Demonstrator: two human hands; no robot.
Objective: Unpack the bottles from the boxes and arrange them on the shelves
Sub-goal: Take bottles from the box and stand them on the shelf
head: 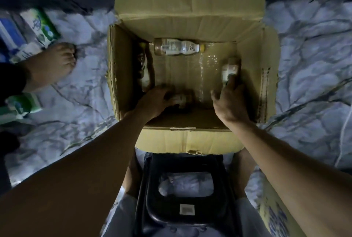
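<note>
Left hand (155,100): reaches down into the box, fingers curled over the near bottle and gripping it.
Near bottle (182,99): lies on its side on the box floor, close to the near wall and left of the middle; blurred, half hidden by the fingers.
Right hand (230,101): inside the box on the right, fingers stretched forward onto the right bottle, thumb spread off to the left; not closed round it.
Right bottle (231,67): lies against the right wall, pointing near to far, white label up, its near end under the fingertips.
Far bottle (179,47): lies flat along the far wall, yellow cap to the right, white label with a barcode showing.
Left bottle (145,71): lies along the left wall in shadow, cap toward the far corner.
Box (190,141): brown cardboard, open, flaps folded outward, clear tape shining on its floor; the four bottles lie well apart round the edges.
Stool (182,160): black plastic, just near of the box, between the person's legs.
Floor (80,107): pale marbled pattern.
Foot (55,65): bare, left of the box.
Packs (41,25): green and white, lying beside the foot on the far left.
</note>
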